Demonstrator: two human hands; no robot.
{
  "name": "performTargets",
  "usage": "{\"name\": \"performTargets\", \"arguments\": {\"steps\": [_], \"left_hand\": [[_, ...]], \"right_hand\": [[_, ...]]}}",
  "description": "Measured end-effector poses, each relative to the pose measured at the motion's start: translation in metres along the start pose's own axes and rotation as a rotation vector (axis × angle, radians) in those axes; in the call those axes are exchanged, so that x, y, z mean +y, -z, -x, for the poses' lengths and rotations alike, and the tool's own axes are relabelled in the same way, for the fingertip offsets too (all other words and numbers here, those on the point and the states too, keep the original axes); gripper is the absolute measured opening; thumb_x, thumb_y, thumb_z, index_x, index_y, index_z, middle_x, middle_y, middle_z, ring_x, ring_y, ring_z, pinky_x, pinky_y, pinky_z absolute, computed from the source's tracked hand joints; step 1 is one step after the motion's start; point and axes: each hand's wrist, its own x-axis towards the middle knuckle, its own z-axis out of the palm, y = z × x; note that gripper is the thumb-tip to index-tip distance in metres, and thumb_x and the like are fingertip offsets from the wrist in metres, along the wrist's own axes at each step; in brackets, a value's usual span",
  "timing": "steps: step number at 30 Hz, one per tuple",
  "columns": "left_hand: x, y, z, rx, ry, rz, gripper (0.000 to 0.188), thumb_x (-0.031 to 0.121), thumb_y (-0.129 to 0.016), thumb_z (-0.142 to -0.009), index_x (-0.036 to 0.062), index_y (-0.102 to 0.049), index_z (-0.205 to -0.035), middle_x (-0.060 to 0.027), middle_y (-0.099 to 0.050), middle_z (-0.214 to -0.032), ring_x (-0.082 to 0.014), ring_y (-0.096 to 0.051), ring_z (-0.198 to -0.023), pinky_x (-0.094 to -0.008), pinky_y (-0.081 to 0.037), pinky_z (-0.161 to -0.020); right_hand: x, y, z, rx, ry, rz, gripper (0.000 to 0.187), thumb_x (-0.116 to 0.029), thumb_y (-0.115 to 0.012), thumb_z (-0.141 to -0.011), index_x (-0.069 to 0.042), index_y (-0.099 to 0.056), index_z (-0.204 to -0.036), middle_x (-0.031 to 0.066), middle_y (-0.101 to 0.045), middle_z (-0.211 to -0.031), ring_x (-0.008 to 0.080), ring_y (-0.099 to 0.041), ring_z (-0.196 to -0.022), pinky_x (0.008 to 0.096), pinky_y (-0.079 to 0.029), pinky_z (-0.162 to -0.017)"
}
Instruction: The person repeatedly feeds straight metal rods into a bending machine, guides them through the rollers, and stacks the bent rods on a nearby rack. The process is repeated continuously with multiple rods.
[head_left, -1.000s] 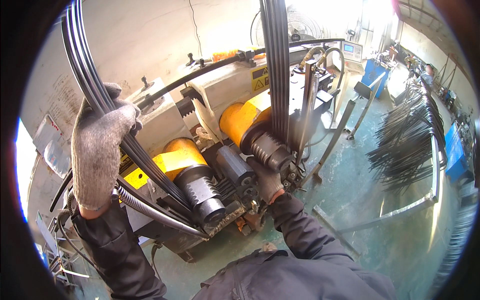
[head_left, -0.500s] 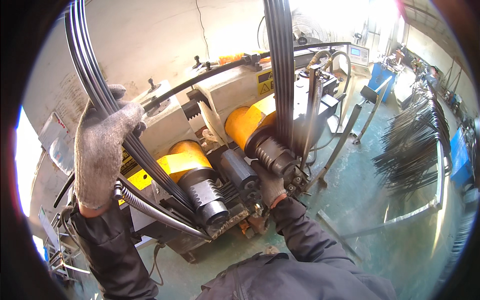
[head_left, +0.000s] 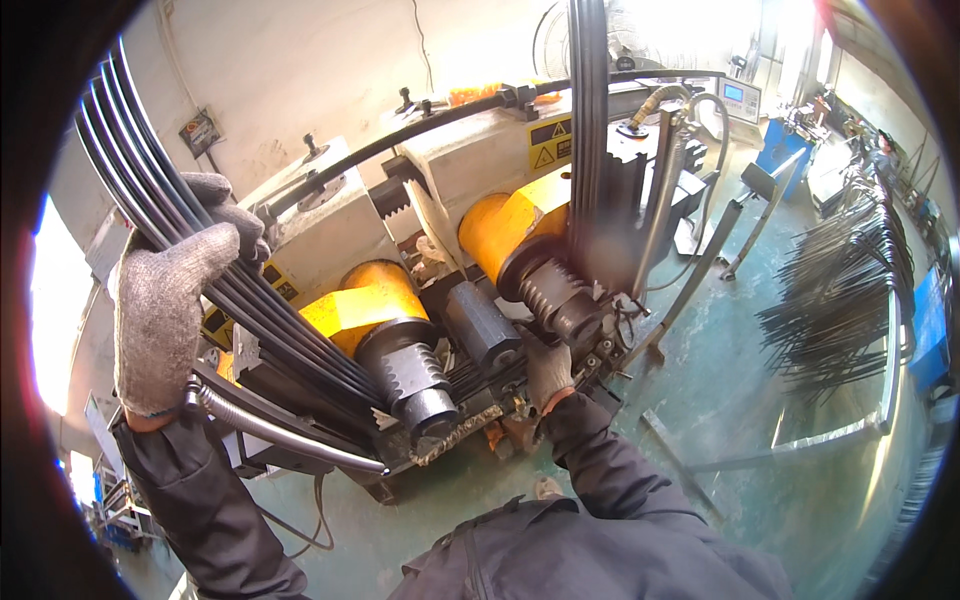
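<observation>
My left hand [head_left: 165,320], in a grey knit glove, is closed around a bundle of dark metal rods [head_left: 290,335]. The rods slant from the upper left down to the left toothed black roller [head_left: 408,378], below a yellow bending arm [head_left: 365,315]. My right hand [head_left: 548,368], also gloved, reaches in beside a black hexagonal block [head_left: 483,325], below the right toothed roller [head_left: 560,295]. Its fingers are mostly hidden behind machine parts. A second bundle of rods [head_left: 588,130] stands upright by the right yellow arm [head_left: 515,220].
A coil-sheathed hose [head_left: 290,430] runs below the left bundle. A black bar [head_left: 420,127] crosses the machine's back. To the right, a rack [head_left: 885,390] carries many bent dark rods [head_left: 835,290]. A control box with a screen [head_left: 740,98] stands at the far right, near a blue cabinet [head_left: 783,145].
My left hand has moved left and slightly down, tilting the held rods farther left. My right hand stays beside the black block. The whole view has shifted a little.
</observation>
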Motion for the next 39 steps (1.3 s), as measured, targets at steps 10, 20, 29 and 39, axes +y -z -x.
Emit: {"name": "performTargets", "arguments": {"steps": [10,20,29,39], "left_hand": [[-0.005,0.015,0.001,-0.038,0.044,-0.019,0.048,0.012,-0.078,-0.099,0.001,-0.062,-0.143,-0.0169,-0.078,-0.111,-0.0296,-0.079,-0.106,-0.0411,-0.071,-0.093],[0.005,0.003,0.006,0.016,0.094,-0.013,0.046,0.01,-0.074,-0.1,-0.0012,-0.06,-0.142,-0.0166,-0.077,-0.109,-0.0283,-0.078,-0.103,-0.0395,-0.071,-0.089],[-0.002,0.002,0.004,0.013,0.149,0.018,0.046,0.015,-0.078,-0.098,0.0012,-0.065,-0.139,-0.0151,-0.077,-0.108,-0.0266,-0.078,-0.103,-0.0391,-0.069,-0.091],[0.004,0.006,-0.003,-0.091,0.029,-0.18,0.046,0.023,-0.08,-0.103,-0.0008,-0.064,-0.14,-0.0151,-0.081,-0.108,-0.0251,-0.08,-0.104,-0.0391,-0.069,-0.093]], "right_hand": [[0.002,0.009,0.0,-0.125,0.17,0.334,0.034,0.005,-0.067,-0.102,-0.004,-0.079,-0.133,0.0167,-0.077,-0.113,0.0325,-0.074,-0.099,0.0423,-0.058,-0.09],[-0.028,0.005,0.0,-0.107,-0.136,0.022,0.02,-0.008,-0.077,-0.105,0.001,-0.08,-0.123,0.0062,-0.082,-0.117,0.0166,-0.076,-0.105,0.0344,-0.056,-0.093],[-0.013,0.01,-0.001,-0.187,-0.006,0.199,0.019,-0.013,-0.075,-0.11,0.0,-0.083,-0.121,0.0064,-0.082,-0.12,0.0161,-0.076,-0.108,0.0349,-0.059,-0.097],[0.009,0.015,0.002,-0.144,-0.161,0.014,0.029,-0.008,-0.074,-0.108,-0.002,-0.078,-0.136,0.0093,-0.08,-0.132,0.0188,-0.076,-0.114,0.0374,-0.059,-0.099]]}}
